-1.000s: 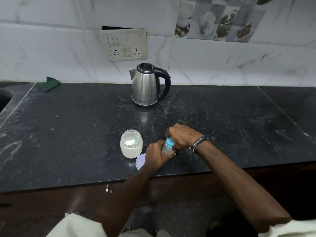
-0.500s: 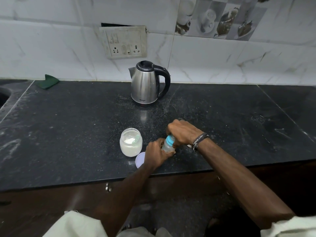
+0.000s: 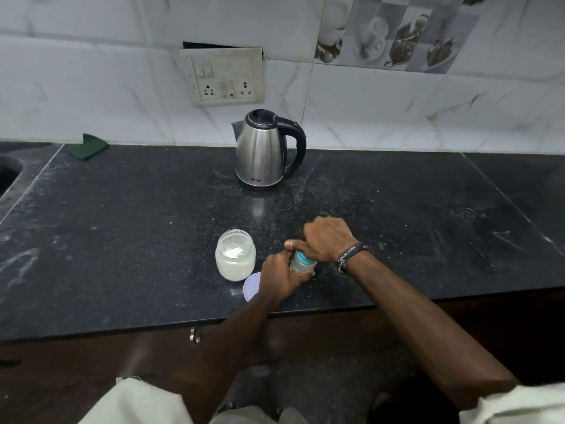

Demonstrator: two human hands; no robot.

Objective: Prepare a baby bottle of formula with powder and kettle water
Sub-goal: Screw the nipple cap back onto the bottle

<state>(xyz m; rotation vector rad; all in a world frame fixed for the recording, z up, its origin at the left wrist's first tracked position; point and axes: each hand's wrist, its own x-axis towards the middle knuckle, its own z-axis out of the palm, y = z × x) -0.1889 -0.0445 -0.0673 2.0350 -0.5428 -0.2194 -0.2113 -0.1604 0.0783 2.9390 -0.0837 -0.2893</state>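
A small baby bottle (image 3: 302, 264) with a blue collar stands on the black counter near its front edge. My left hand (image 3: 279, 278) grips its clear body from the left. My right hand (image 3: 327, 238) closes over its top, fingers curled round the cap end, which is hidden. Just left stands an open jar of white powder (image 3: 234, 255) with a pale scoop inside. Its lilac lid (image 3: 252, 286) lies flat beside my left wrist. The steel kettle (image 3: 266, 151) with a black handle sits at the back, lid closed.
A wall socket plate (image 3: 224, 76) is above the kettle. A green cloth (image 3: 91, 145) lies at the back left, with a sink edge (image 3: 9, 169) at the far left. The counter's front edge (image 3: 305, 313) runs just below my hands, with a cabinet handle (image 3: 194, 335) under it.
My right hand has shifted slightly on the bottle's top while my left keeps hold of the body. The bottle stays in the same spot.
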